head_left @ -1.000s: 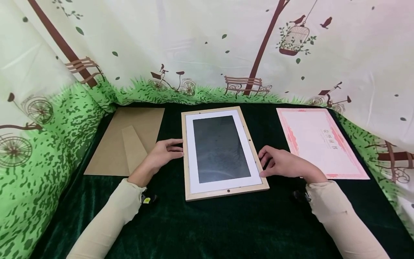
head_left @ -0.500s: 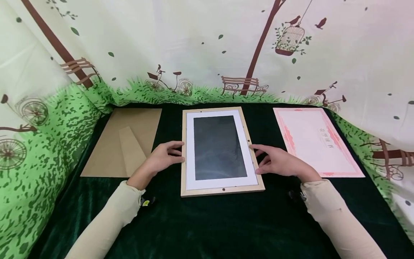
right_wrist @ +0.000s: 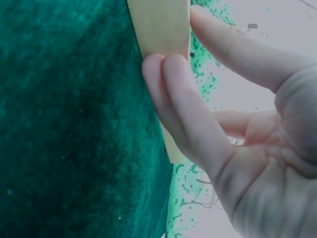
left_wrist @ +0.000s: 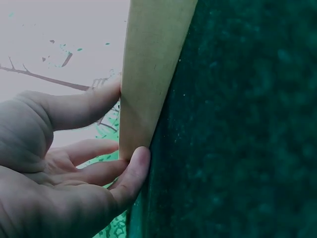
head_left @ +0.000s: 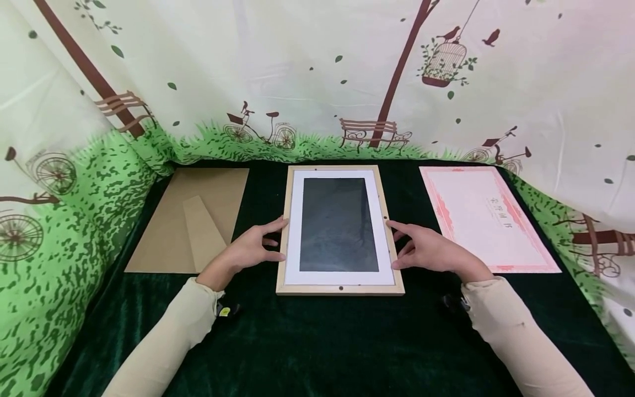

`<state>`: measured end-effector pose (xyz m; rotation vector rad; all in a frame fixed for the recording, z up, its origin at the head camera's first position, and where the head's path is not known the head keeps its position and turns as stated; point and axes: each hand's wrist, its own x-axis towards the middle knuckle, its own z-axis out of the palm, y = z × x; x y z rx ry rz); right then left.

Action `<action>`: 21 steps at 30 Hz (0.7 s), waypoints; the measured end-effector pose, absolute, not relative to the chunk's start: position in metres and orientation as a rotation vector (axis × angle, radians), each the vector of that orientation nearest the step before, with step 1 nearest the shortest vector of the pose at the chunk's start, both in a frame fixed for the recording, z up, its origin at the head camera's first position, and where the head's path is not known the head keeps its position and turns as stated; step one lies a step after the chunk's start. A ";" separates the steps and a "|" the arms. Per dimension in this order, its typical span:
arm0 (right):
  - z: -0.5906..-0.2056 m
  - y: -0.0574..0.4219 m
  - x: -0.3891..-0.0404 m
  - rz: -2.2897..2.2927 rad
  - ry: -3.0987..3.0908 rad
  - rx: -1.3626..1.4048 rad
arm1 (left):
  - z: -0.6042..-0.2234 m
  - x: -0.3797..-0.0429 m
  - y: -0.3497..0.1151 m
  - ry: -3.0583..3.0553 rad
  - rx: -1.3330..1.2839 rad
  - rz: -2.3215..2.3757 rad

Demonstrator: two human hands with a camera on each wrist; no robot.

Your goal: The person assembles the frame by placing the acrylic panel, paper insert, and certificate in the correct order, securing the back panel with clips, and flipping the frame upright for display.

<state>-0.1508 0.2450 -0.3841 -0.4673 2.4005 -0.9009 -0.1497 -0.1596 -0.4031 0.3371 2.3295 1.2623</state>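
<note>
A light wooden picture frame [head_left: 340,289] lies flat and nearly square in the middle of the table, with a white mat [head_left: 337,278] around a dark pane [head_left: 337,226]. My left hand [head_left: 250,245] touches its left edge with thumb and fingertips. On the opposite edge rest the fingertips of my right hand [head_left: 426,248]. Both wrist views show relaxed fingers against the outer wood sides, thumb apart from the other fingers. Left of the frame is a brown backing board [head_left: 163,220] with a stand leg [head_left: 202,231]. At right lies a pink-bordered certificate sheet [head_left: 476,215].
Dark green velvet cloth [head_left: 327,347] covers the table. Behind and beside it hangs a printed curtain [head_left: 297,66] with grass, benches and bicycles. My left forearm crosses just in front of the backing board's near edge.
The picture frame has turned from a slight tilt to nearly straight, its near edge shifting away from me. My left hand has moved slightly nearer; my right fingers slid along the right edge.
</note>
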 end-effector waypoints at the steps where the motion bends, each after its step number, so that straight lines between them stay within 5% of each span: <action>1: -0.384 0.245 -0.151 -0.905 2.403 -0.467 | -0.403 -0.150 -0.160 2.335 0.335 1.256; 11: -0.380 0.257 -0.155 -0.810 2.495 -0.472 | -0.403 -0.148 -0.160 2.351 0.315 1.211; 21: -0.364 0.366 -0.174 -0.706 2.727 0.002 | -0.401 -0.147 -0.159 2.343 0.260 1.190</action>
